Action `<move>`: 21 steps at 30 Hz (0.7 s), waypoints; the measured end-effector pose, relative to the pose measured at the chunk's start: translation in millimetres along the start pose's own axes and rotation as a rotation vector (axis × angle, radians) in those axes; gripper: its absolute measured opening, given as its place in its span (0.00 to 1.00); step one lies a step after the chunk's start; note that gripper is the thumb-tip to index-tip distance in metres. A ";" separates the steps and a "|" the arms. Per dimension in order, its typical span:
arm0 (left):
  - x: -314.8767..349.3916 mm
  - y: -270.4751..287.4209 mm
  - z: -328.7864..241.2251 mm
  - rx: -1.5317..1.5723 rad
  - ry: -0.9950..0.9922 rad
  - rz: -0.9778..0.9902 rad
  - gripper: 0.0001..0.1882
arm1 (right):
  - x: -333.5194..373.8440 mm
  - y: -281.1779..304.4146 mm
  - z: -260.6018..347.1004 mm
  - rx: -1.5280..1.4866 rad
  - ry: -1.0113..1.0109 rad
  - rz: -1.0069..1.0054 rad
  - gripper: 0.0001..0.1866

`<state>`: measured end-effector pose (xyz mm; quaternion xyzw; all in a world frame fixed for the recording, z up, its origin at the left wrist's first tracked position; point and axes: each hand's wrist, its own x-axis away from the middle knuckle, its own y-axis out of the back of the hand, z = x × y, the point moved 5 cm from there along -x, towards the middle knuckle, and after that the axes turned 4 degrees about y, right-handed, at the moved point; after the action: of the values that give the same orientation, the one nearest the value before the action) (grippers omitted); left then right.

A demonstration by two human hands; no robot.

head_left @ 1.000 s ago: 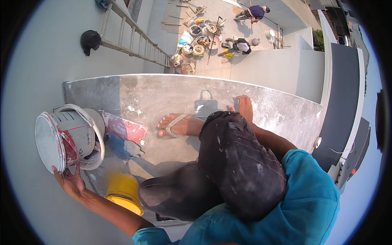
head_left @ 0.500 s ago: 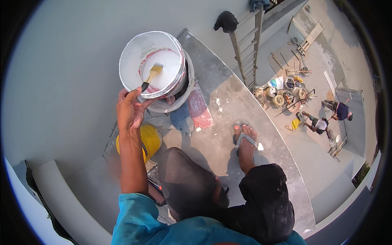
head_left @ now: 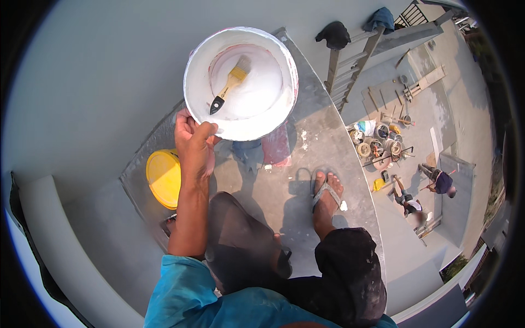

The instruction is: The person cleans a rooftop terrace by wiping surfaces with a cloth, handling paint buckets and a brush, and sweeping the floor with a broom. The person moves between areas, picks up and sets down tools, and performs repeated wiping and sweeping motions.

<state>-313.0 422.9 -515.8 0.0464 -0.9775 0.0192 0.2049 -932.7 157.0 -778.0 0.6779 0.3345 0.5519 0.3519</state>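
Observation:
My left hand point(head_left: 197, 134) grips the near left rim of a white paint bucket point(head_left: 257, 127), its thumb over the edge. The bucket tips toward me and shows white paint point(head_left: 262, 82) inside. A paintbrush point(head_left: 234, 82) with pale bristles, a yellowish handle and a black end lies in it, untouched by my fingers. Below the hand is a yellow bucket point(head_left: 164, 179), partly covered by my forearm. A blue cloth point(head_left: 247, 153) and a reddish board point(head_left: 278, 146) show under the white bucket. My right hand is out of view.
I am on a grey concrete ledge point(head_left: 306, 191) whose right edge drops to a lower yard. A ladder point(head_left: 353, 68) with dark cloths leans beyond it. Far below are several buckets and tools point(head_left: 383, 145) and two people point(head_left: 437, 180). A grey wall point(head_left: 109, 82) rises at left.
The white bucket has come up closer and to the right in my left hand. The brush, earlier with its handle at the rim by my fingers, now lies further inside. The view has shifted.

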 end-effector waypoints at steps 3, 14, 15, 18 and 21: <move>-0.2 6.5 -1.3 -0.014 0.009 -0.032 0.28 | -4.5 3.0 -1.6 0.004 0.015 -0.017 0.30; 56.9 32.5 -48.8 0.028 -0.036 0.043 0.33 | -43.8 109.3 43.5 -0.274 0.365 -0.545 0.21; 67.5 29.1 -56.7 0.019 -0.025 0.065 0.31 | -41.3 140.9 74.7 -0.397 0.465 -0.607 0.20; 98.8 25.2 -56.4 0.014 0.070 0.082 0.32 | 25.6 273.1 219.0 -0.927 0.634 -0.442 0.14; 116.1 27.4 -27.7 0.020 0.155 0.195 0.31 | 128.2 373.1 299.1 -0.935 1.448 -0.463 0.11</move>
<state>-410.5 442.1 -444.3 -0.0483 -0.9583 0.0524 0.2767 -592.8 35.4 -439.2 -0.1344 0.3438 0.8401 0.3975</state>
